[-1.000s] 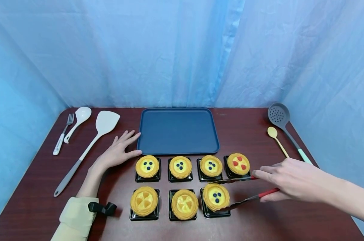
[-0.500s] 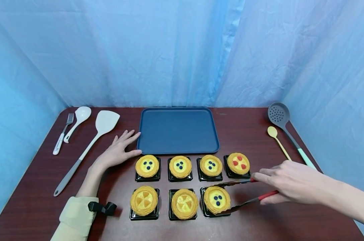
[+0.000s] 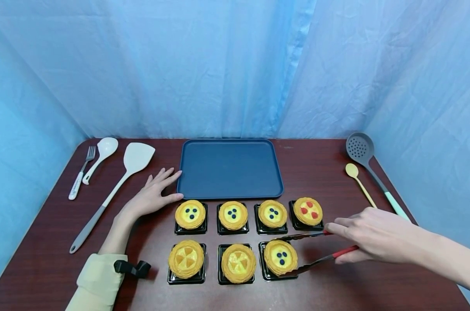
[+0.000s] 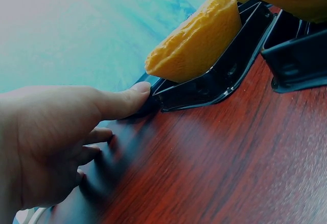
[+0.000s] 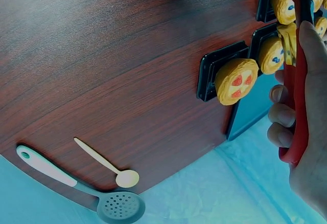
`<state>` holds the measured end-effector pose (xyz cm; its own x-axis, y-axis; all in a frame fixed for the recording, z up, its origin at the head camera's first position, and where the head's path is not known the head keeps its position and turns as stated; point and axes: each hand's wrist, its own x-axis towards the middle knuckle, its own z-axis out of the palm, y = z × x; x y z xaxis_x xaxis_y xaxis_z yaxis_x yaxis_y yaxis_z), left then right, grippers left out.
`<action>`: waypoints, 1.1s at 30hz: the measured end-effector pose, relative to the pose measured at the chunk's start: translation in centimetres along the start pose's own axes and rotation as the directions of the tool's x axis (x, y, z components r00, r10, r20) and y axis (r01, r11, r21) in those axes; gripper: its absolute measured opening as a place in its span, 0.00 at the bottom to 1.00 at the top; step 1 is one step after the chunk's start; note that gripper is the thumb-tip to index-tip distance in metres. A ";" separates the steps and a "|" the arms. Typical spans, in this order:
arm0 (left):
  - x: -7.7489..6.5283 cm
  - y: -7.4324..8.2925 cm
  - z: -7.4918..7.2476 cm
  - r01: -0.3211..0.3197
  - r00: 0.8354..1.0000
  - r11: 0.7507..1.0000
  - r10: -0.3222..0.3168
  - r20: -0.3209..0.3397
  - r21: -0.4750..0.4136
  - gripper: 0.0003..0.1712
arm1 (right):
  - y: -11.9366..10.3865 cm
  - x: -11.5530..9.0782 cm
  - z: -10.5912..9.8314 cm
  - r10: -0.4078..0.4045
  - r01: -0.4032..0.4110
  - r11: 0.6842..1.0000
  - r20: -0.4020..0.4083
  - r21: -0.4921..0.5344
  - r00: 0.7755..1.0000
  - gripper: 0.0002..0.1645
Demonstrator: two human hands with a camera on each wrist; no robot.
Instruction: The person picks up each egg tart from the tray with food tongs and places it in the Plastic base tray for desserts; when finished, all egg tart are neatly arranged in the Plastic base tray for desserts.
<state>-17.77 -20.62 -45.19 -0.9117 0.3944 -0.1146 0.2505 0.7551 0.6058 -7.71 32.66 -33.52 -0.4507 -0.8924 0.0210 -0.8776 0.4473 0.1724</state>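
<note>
My right hand [image 3: 382, 235] grips red-handled tongs [image 5: 301, 106]. The spread tong arms stand on either side of a blueberry-topped tart [image 3: 280, 259], which sits on a black square base at the right of the near row. Two orange-segment tarts fill the rest of that row, among them the middle tart [image 3: 239, 264]. Behind are three blueberry tarts and a strawberry-topped tart [image 3: 307, 211]. My left hand [image 3: 155, 196] has its fingers spread, fingertips right at the left edge of the blue tray [image 3: 231, 168]. In the left wrist view its thumb lies beside a black base [image 4: 204, 89].
On the left lie a fork [image 3: 81, 172], a white spoon [image 3: 107, 147] and a long spatula [image 3: 138, 158]. A yellow spoon [image 3: 351, 170] and a grey skimmer [image 3: 360, 147] lie at the right. Blue curtains [image 3: 235, 69] border the table's back and sides.
The tongs and the near-right blueberry tart have shifted slightly toward the near edge, and the tart sits lower over its base. My left hand stays put.
</note>
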 end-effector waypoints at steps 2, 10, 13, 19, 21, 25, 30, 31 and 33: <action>0.0 0.0 0.0 -0.001 1.000 1.000 0.001 0.000 -0.001 0.47 | 0.0 0.0 0.0 0.004 -0.004 1.000 0.004 0.003 1.000 0.30; 0.1 0.0 0.0 0.003 1.000 1.000 -0.003 0.000 0.000 0.47 | 0.0 0.0 0.0 0.017 -0.017 1.000 0.015 0.014 1.000 0.29; 0.0 0.0 0.0 0.003 1.000 1.000 -0.003 0.000 0.001 0.47 | 0.0 0.0 0.1 0.015 -0.015 1.000 0.010 0.014 1.000 0.28; 0.0 0.1 0.0 0.004 1.000 1.000 -0.004 0.002 -0.001 0.47 | 0.0 -0.1 0.1 0.018 -0.019 1.000 0.011 0.020 1.000 0.29; 0.0 0.1 0.0 0.005 1.000 1.000 -0.005 0.002 -0.003 0.47 | 0.0 -0.1 0.1 0.020 -0.020 1.000 0.013 0.021 1.000 0.29; 0.1 0.1 0.0 0.006 1.000 1.000 -0.006 0.004 -0.003 0.47 | 0.0 -0.1 0.1 0.019 -0.020 1.000 0.015 0.019 1.000 0.30; 0.1 0.1 0.0 0.006 1.000 1.000 -0.006 0.004 -0.001 0.47 | 0.0 -0.1 0.1 0.028 -0.029 0.999 0.019 0.032 0.999 0.30; 0.1 0.0 0.0 0.006 1.000 1.000 -0.006 0.004 -0.001 0.47 | 0.0 -0.1 0.0 0.033 -0.034 0.999 0.022 0.039 0.999 0.30; 0.1 0.0 0.1 0.007 1.000 1.000 -0.007 0.005 -0.001 0.47 | 0.0 -0.2 0.0 0.043 -0.044 0.998 0.023 0.049 0.999 0.31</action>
<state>-17.82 -20.53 -45.23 -0.9118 0.3919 -0.1228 0.2438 0.7570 0.6062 -7.65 32.81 -33.53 -0.4918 -0.8707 0.0054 -0.8638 0.4887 0.1224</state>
